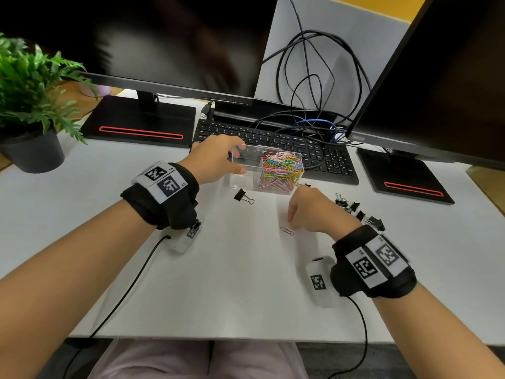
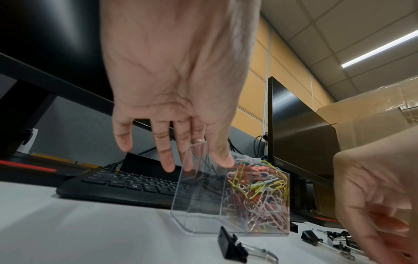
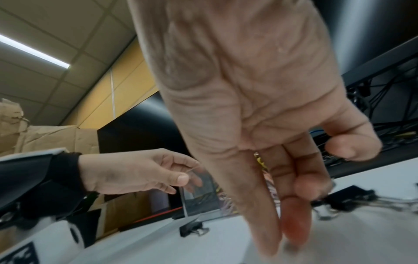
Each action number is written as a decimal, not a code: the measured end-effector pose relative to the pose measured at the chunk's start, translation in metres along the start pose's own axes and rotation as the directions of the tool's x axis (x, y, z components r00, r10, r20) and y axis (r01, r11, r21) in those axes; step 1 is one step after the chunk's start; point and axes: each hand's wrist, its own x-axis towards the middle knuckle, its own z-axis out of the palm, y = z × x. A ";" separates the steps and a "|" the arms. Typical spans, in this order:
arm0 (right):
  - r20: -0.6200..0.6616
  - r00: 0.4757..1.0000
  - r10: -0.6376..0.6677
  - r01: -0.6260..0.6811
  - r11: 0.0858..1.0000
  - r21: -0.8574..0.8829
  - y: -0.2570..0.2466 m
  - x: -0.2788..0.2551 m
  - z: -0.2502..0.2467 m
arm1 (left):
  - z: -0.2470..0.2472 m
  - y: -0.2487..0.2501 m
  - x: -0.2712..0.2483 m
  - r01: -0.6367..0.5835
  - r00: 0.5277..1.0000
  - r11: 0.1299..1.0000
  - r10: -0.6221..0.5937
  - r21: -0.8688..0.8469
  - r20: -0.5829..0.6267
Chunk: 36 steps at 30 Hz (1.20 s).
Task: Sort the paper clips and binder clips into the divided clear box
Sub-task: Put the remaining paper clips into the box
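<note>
Divided clear box (image 1: 269, 170): stood on the white desk (image 1: 218, 269) just in front of the keyboard (image 1: 276, 149). Two compartments are seen; the right one is packed with coloured paper clips (image 1: 282, 170), too many to be counted, and the left one appears bare of clips.

Left hand (image 1: 216, 158): the box's left end is gripped at the top rim, thumb on the near wall, fingers over the far side. In the left wrist view the thumb tip (image 2: 222, 157) is shown pressed against the clear wall, the other fingers spread behind it.

Right hand (image 1: 311, 209): held low over the desk to the right of the box, fingers pointed down and loosely curled. Only in the right wrist view are its fingertips (image 3: 294, 226) seen close above the desk, blurred; whether anything is pinched cannot be told.

Loose paper clip (image 1: 287, 231): one, lying on the desk just beside the right hand, visible from the head view alone.

Single binder clip (image 1: 243, 196): one, black, lying in front of the box. A further cluster of binder clips (image 1: 360, 212) lies right of the right hand; its count is uncertain, as the clips overlap. One more dark clip is partly hidden beside the box's right end.

Monitors: two, both cut off by the frame.
</note>
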 end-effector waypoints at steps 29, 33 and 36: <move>-0.571 0.809 -0.140 0.249 0.961 0.118 -0.003 0.016 -0.063 | 0.003 -0.005 0.003 0.000 1.000 1.000 0.000 -0.015 -0.005; -0.610 0.784 -0.115 0.198 0.978 0.071 0.003 0.033 -0.067 | 0.002 -0.003 0.003 -0.001 1.000 1.000 0.001 -0.005 -0.006; -0.601 0.786 -0.141 0.208 0.977 0.042 0.005 0.039 -0.064 | 0.002 -0.003 0.003 0.001 1.000 1.000 -0.001 -0.010 0.000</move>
